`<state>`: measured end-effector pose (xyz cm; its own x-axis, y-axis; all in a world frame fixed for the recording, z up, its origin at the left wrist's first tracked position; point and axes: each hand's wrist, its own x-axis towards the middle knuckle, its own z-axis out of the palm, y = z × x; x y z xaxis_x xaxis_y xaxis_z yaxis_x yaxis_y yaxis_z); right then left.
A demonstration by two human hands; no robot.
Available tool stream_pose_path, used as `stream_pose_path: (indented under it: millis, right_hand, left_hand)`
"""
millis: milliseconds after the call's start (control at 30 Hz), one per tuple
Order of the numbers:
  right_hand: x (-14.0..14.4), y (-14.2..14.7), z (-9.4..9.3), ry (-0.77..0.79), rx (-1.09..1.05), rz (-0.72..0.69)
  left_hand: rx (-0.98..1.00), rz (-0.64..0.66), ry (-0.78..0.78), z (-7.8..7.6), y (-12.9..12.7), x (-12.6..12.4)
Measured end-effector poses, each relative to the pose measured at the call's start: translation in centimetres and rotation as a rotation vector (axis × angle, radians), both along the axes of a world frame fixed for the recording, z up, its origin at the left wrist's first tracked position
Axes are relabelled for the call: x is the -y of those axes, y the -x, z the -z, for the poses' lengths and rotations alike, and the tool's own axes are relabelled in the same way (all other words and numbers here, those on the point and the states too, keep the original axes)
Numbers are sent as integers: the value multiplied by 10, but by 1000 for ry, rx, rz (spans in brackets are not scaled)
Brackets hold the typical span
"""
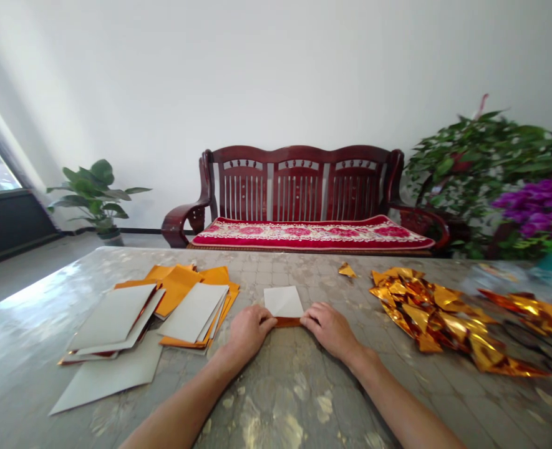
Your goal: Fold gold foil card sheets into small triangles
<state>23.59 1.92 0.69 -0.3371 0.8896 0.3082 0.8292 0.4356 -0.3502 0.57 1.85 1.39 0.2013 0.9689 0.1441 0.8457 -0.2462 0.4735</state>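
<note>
A small sheet of foil paper (283, 302) lies on the table in front of me, its pale side up. Along its near edge a narrow strip is turned over, showing shiny orange-gold. My left hand (250, 330) pinches the left end of that strip, fingers closed. At the right end my right hand (328, 327) grips the strip the same way. Left of my hands are stacks of similar sheets (196, 312), some pale side up and some orange. A heap of folded gold foil pieces (437, 312) lies to the right, with one single folded piece (347, 270) apart from it.
The patterned table (276, 393) spans the foreground. On its right are plastic bags (495, 274) and a dark cable (537, 349). Beyond stands a wooden bench (299, 187) with a red floral cushion (313, 232). A potted plant (100, 199) is left; leafy plants (481, 162) and purple flowers (542, 209) are right.
</note>
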Motion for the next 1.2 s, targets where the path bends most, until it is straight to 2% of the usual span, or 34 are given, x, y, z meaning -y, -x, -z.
stream_pose_path:
  millis: [233,433,633,867,1000,1200]
  right_hand:
    - [-2,1,1,48,-9,43]
    - [-6,1,4,70,-32,48]
    - [-8,1,5,96,-62,64]
    - [-14,2,-1,161,-24,54]
    - [-17,6,-6,240,26,103]
    - [-7,14,-4,113,53,184]
  left_hand:
    - [14,-42,70,-3,3,2]
    - [-12,-47,30,-3,4,3]
    - [-11,-69,53,-3,5,2]
    - [-46,-94,69,-6,3,4]
    - [-66,-102,78,-7,2,4]
    - [-115,-115,58,-7,2,4]
